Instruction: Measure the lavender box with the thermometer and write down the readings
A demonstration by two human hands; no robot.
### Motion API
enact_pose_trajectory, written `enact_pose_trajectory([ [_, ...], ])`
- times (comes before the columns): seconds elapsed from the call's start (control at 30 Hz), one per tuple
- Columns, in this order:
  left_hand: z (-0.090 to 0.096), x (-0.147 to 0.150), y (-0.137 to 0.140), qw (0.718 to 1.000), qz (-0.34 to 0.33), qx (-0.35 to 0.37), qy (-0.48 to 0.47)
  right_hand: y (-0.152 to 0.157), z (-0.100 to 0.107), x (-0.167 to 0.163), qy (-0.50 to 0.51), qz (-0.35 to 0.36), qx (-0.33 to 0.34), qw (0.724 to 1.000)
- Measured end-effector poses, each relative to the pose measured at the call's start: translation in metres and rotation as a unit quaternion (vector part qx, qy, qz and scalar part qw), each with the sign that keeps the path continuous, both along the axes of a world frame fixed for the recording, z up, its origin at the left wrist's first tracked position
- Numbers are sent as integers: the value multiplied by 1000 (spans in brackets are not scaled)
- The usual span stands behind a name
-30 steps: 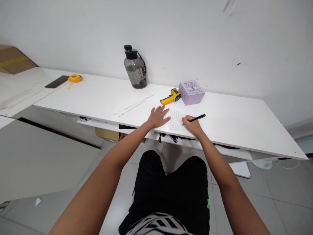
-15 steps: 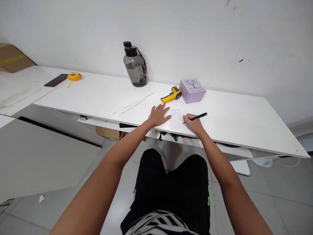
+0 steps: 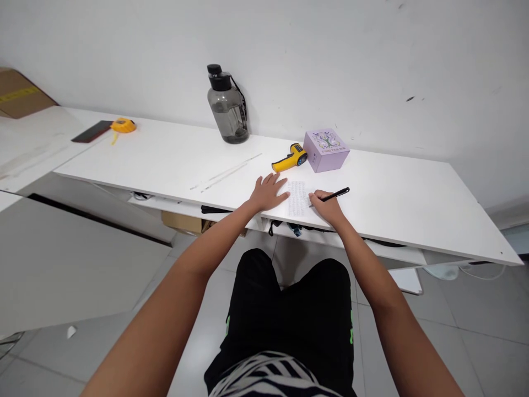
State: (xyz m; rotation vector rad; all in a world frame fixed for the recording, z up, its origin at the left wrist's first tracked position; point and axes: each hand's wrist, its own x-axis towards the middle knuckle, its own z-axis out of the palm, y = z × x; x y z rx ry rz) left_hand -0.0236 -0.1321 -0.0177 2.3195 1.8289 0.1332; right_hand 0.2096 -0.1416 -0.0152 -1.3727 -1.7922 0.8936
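A black pen [image 3: 339,192] is gripped in my right hand [image 3: 326,206], its tip down at the right side of a patch of handwriting [image 3: 296,198]. Whether the writing is on a white sheet or on the white tabletop itself I cannot tell. My left hand [image 3: 268,193] lies flat with fingers spread, just left of the writing. Beyond its fingertips rests a yellow and black infrared thermometer gun [image 3: 290,158]. Next to the gun stands a lilac box [image 3: 327,151] with a printed tree design.
A large grey water bottle [image 3: 228,110] stands against the wall. Farther left on the white table [image 3: 165,149] are an orange tape measure [image 3: 123,125], a dark flat object [image 3: 92,132] and a cardboard box [image 3: 22,94]. Under the tabletop, a shelf holds black straps and another carton [image 3: 182,222].
The view has shifted slightly, so most things sit a little higher in it. Both hands keep nearly the same places, the pen still in my right hand.
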Motion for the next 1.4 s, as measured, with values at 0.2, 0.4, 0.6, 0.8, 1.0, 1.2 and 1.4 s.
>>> enact_pose_trajectory([
  [0.2, 2, 1, -1, 1000, 3, -4, -4, 0, -1, 1, 6, 14, -7, 1000],
  [0.4, 2, 1, 0, 1000, 4, -8, -1, 0, -2, 1, 8, 14, -15, 1000],
  [0.6, 3, 1, -1, 1000, 1, -10, 4, 2, -4, 0, 15, 17, -18, 1000],
  [0.8, 2, 1, 0, 1000, 4, -7, 5, 2, -4, 1, 20, 17, -19, 999],
  [1.0, 3, 1, -1, 1000, 4, -9, 5, 2, -4, 1, 15, 15, -19, 1000],
  [1.2, 2, 0, 0, 1000, 2, -10, 11, 2, -4, 1, 16, 15, -18, 1000],
  [1.4, -1, -1, 1, 1000, 2, -2, 10, 2, -6, 1, 20, 13, -20, 1000],
])
